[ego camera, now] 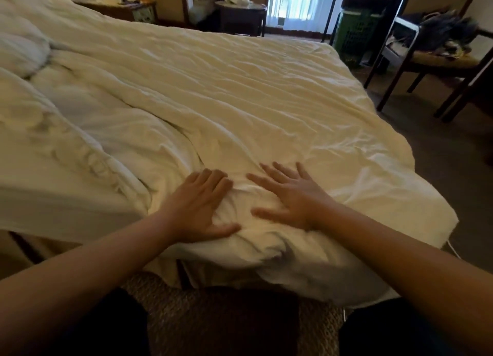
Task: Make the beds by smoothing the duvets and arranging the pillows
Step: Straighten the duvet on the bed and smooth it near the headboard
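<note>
A: What do the hands hold?

B: Nothing. The left hand and right hand lie flat, fingers straight and spread, palms pressing the white duvet at its near edge, close beside each other with a bunched fold between them.

A: What could go wrong from here?

B: By my judgement, pushing forward with the palms so close together could drive that fold up the bed instead of flattening it. Too much downward pressure near the overhanging edge could drag the cover off toward the floor.

A: And the pose?

B: Both forearms reach forward and converge from the lower corners, wrists low, thumbs pointing inward.

A: Where does the rest of the task stand?

B: Creases run across the whole duvet. A second bed's bedding lies rumpled at left, and a pillow sits at far left.
</note>
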The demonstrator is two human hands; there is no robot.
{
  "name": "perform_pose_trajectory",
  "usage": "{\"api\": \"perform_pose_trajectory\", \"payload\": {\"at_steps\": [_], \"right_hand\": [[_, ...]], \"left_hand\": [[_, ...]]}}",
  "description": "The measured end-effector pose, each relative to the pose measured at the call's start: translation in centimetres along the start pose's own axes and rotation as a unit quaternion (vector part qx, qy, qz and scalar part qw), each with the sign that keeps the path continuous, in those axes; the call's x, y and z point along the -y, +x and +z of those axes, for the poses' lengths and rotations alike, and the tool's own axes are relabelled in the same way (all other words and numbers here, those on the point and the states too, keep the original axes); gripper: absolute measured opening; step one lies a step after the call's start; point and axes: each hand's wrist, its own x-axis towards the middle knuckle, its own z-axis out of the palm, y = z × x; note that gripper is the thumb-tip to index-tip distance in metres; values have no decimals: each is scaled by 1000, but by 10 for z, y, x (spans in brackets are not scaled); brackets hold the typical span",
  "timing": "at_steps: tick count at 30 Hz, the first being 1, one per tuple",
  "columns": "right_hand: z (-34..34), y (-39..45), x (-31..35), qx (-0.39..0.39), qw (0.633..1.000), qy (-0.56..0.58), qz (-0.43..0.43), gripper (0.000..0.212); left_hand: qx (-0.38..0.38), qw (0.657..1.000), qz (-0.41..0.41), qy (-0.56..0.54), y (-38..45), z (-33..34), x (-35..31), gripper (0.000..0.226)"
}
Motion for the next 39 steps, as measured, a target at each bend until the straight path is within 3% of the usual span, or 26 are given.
{"api": "perform_pose_trajectory", "payload": {"at_steps": [2, 4, 7, 9, 12, 15, 18, 22, 26, 29, 31, 33, 36, 39], "right_hand": [[13, -22, 21, -58, 997, -38, -24, 96], [31, -46, 39, -184, 981, -52, -40, 98], [53, -63, 44, -275, 954, -113, -42, 89], [57, -59, 41, -320, 936, -142, -50, 64], [47, -43, 41, -378, 916, -93, -97, 21], [34, -33, 42, -328, 940, 7, -89, 32], [47, -38, 52, -299, 944, 44, -133, 38], [96, -47, 78, -232, 950, 0, -210, 36], [103, -45, 83, -169, 963, -26, -209, 35], [60, -53, 76, -223, 950, 101, -195, 33], [19, -48, 54, -326, 929, 112, -138, 30], [-20, -29, 15, -356, 930, 89, -23, 34], [-56, 13, -59, -250, 951, 16, 179, 61], [-45, 34, -111, -102, 948, 9, 301, 92]], "left_hand": [[-52, 998, 20, 3, -28, 6, -3, 94], [-55, 997, 34, 40, -52, 11, 3, 99], [-45, 996, 5, 77, -67, 12, 17, 81], [-68, 996, 22, 61, -60, 8, 24, 57], [-47, 998, 47, -12, -39, -4, 27, 35], [80, 992, 14, -96, -30, -16, 19, 45], [246, 967, 8, -67, -40, -18, 7, 61], [426, 905, 0, -21, -59, -9, -21, 44], [517, 856, 0, 8, -47, 0, -34, 38], [553, 832, 4, -28, -23, -19, -39, 62], [479, 869, -27, -122, 6, -46, -36, 56], [320, 915, -66, -236, 47, -75, -34, 45], [99, 951, -118, -269, 117, -76, -29, 63], [57, 962, -159, -214, 173, -35, -24, 89]]}}
